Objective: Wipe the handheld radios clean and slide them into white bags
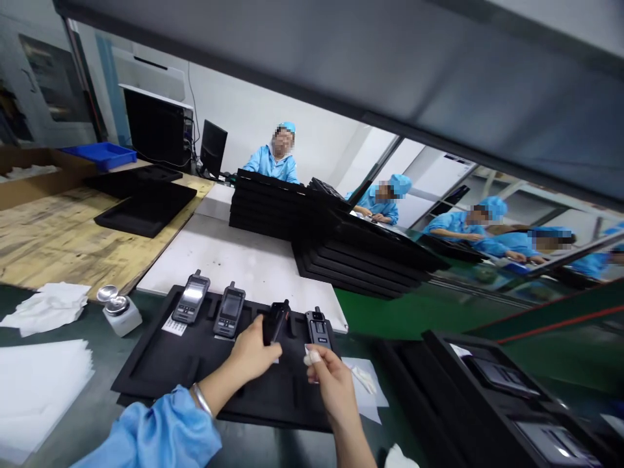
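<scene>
A black foam tray (160, 364) lies on the bench, with handheld radios in a row along its far side. Two of them, the left radio (192, 298) and its neighbour (229, 311), lie screen up. My left hand (251, 351) grips a third radio (279, 320), turned on its edge, between thumb and fingers. A fourth radio (318, 329) lies back side up, just beyond my right hand (331, 377). That hand is closed in a pinch on a small white piece (312, 355), perhaps a bit of wipe; its exact kind is unclear.
A dispenser bottle (121, 314) with raised metal lid, crumpled wipes (46, 305) and white sheets (41, 390) lie left. Stacked black trays (341, 240) stand ahead. Another tray with radios (487, 390) is at right. A shelf (341, 78) hangs overhead; co-workers (273, 162) sit beyond.
</scene>
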The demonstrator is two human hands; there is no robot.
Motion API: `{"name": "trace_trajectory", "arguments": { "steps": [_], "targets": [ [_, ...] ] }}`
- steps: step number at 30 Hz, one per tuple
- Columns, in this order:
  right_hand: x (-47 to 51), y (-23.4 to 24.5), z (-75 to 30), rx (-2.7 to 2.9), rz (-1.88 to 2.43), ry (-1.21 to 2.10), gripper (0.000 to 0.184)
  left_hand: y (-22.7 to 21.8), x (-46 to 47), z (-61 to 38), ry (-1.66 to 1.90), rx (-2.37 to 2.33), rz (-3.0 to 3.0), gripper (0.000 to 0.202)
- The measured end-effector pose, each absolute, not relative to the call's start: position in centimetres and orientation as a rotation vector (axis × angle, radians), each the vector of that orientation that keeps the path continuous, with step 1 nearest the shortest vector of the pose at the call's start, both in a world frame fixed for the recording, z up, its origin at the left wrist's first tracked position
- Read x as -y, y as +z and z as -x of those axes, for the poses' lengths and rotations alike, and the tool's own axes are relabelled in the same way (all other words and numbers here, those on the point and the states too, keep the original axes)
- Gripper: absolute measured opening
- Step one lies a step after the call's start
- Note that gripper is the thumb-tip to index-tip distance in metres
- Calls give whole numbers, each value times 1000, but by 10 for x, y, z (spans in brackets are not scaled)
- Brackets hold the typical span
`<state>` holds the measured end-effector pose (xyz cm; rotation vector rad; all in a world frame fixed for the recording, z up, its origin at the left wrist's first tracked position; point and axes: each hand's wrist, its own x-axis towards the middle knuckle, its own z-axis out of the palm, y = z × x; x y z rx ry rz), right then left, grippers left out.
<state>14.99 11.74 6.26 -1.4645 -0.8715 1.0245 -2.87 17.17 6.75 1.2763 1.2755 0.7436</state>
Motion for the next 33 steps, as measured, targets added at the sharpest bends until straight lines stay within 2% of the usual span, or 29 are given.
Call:
{"name": "trace_trajectory", "arguments": {
  "steps": [2,4,6,10,12,16,19,22,33],
  "targets": [
    [-126,61,-138,809,1401,1138,68,69,-167,38,711,-1144,-1193,59],
    [-132,62,-126,739,1284,1303,69,69,-160,44,703,-1015,-1123,51],
    [-135,65,-115,731,1167,1426,66,67,-152,46,728,-891,-1063,54],
    [-139,71,-105,888,1121,1458,55,59,-144,47,804,-660,-1053,70],
    [-143,74,-105,1029,1254,1327,58,55,-142,49,827,-689,-1186,69],
    [-162,81,-103,1285,1643,861,69,53,-131,63,815,-983,-1626,61],
    [-179,84,-97,1346,1898,625,57,52,-123,75,770,-1034,-1841,43],
    [-194,85,-85,1436,2139,420,48,48,-119,82,755,-988,-1896,38],
    [-202,74,-70,1655,2443,151,57,42,-123,85,780,-921,-1831,37]
  ]
}}
